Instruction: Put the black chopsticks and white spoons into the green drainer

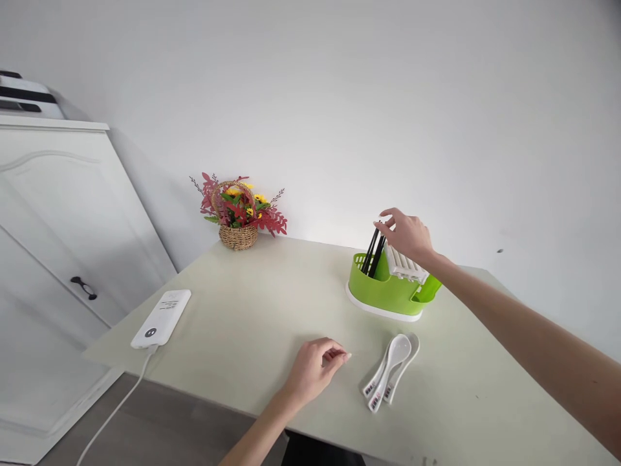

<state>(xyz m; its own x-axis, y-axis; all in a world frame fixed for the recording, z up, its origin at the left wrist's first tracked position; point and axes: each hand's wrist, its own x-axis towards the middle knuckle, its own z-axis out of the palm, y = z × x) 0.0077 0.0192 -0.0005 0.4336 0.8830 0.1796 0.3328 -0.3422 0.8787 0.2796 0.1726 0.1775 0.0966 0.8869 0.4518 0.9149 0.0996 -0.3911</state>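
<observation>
Pale table [252, 310] by white wall, right hand [407, 234] gripping chopsticks [373, 254], left hand [315, 369] loosely curled, empty.

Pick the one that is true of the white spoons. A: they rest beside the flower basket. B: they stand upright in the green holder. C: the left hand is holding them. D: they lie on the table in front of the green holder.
D: the white spoons lie flat on the table just in front of the green holder, a little to the right of the left hand, which is not touching them.
</observation>
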